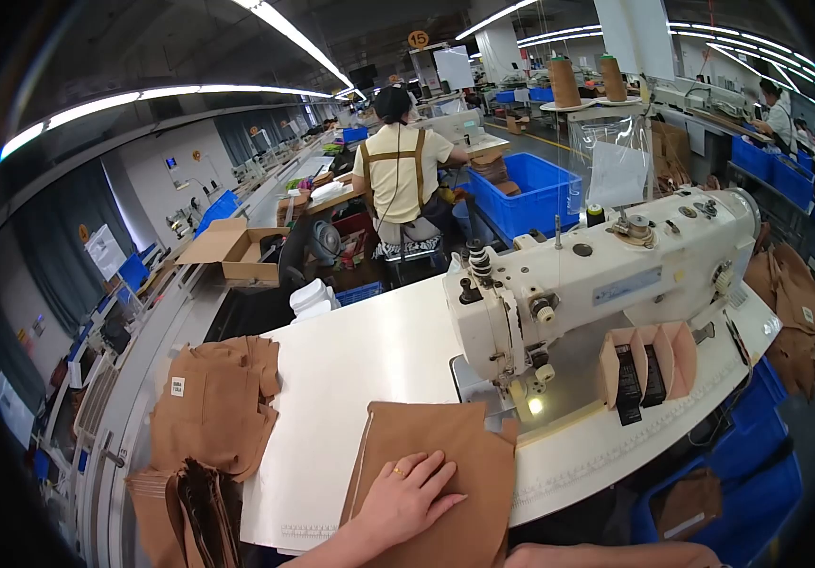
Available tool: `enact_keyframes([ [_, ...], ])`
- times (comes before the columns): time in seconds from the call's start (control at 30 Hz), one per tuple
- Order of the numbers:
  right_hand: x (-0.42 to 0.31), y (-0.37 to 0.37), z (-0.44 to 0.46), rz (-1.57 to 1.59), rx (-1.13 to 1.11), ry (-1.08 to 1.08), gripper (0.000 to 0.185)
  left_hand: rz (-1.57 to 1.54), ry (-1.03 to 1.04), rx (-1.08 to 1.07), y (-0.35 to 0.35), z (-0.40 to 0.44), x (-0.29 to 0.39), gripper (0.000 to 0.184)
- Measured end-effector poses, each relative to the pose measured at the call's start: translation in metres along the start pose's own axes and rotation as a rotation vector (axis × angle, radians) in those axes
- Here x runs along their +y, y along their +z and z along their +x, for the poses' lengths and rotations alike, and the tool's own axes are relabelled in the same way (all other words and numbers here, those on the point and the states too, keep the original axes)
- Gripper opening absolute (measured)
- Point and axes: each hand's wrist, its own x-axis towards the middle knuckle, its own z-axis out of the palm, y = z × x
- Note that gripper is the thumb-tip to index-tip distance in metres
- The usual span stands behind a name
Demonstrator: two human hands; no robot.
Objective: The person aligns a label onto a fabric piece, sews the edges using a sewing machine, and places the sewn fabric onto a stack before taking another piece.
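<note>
A brown fabric piece (431, 426) lies on the white sewing table, its far edge close to the needle area of the sewing machine (606, 275). My left hand (412, 497) rests flat on this fabric, fingers stretched out and a ring on one of them. At the bottom edge, to the right of the fabric, part of my right hand (532, 557) shows with the forearm; its fingers are hidden. A small lamp glows beneath the machine head.
Brown fabric stacks (213, 402) lie at the table's left side. A pink divided holder (649, 364) with black labels stands under the machine arm. Blue bins (729, 511) sit at lower right. Ahead, a seated co-worker (403, 180) faces away, beside a blue crate (526, 213).
</note>
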Motion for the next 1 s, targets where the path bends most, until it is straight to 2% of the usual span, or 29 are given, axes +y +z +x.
enact_keyframes([
  [0.03, 0.000, -0.011, -0.013, 0.003, -0.010, 0.097, 0.035, -0.010, -0.010, 0.024, 0.001, 0.001, 0.005, 0.041],
  [0.1, 0.026, -0.005, -0.028, 0.136, 0.218, 0.020, 0.028, -0.034, -0.035, 0.070, 0.006, 0.003, 0.013, 0.038],
  [0.13, 0.018, -0.016, -0.029, 0.285, 0.121, 0.029, 0.027, -0.074, -0.041, 0.079, 0.011, 0.005, 0.011, 0.037],
  [0.23, 0.001, -0.025, -0.031, 0.454, 0.122, 0.177, 0.029, -0.208, -0.040, 0.122, 0.021, 0.017, 0.004, 0.036],
  [0.33, -0.012, -0.033, -0.026, 0.328, 0.134, 0.199, 0.036, -0.332, 0.023, 0.202, 0.019, 0.061, 0.017, 0.038],
  [0.47, 0.000, -0.037, -0.025, 0.205, 0.147, 0.317, 0.044, -0.245, -0.051, 0.218, 0.054, 0.081, 0.010, 0.041],
  [0.57, -0.002, -0.036, -0.029, 0.016, 0.196, 0.284, 0.046, -0.296, -0.071, 0.288, 0.068, 0.082, 0.003, 0.040],
  [0.6, -0.002, -0.037, -0.028, 0.008, 0.197, 0.199, 0.042, -0.338, -0.083, 0.299, 0.069, 0.081, 0.002, 0.040],
  [0.73, -0.049, -0.068, -0.022, 0.444, 0.082, 0.373, 0.035, -0.461, -0.075, 0.220, 0.053, 0.082, 0.002, 0.038],
  [0.77, -0.050, -0.073, -0.018, 0.550, 0.155, 0.367, 0.025, -0.445, -0.041, 0.183, 0.055, 0.080, -0.001, 0.038],
  [0.8, -0.043, -0.079, -0.015, 0.539, 0.158, 0.445, 0.030, -0.432, -0.007, 0.148, 0.058, 0.078, -0.004, 0.038],
  [0.83, -0.034, -0.088, -0.011, 0.526, 0.160, 0.524, 0.047, -0.418, 0.026, 0.114, 0.060, 0.077, -0.006, 0.038],
  [0.87, -0.027, -0.098, -0.007, 0.538, 0.090, 0.513, 0.061, -0.431, 0.022, 0.127, 0.060, 0.078, -0.006, 0.038],
  [0.97, -0.032, -0.106, 0.001, 0.624, 0.186, 0.468, 0.074, -0.480, -0.012, 0.149, 0.051, 0.082, -0.002, 0.037],
  [1.0, -0.019, -0.113, 0.002, 0.651, 0.154, 0.527, 0.072, -0.507, -0.030, 0.147, 0.046, 0.085, 0.001, 0.036],
])
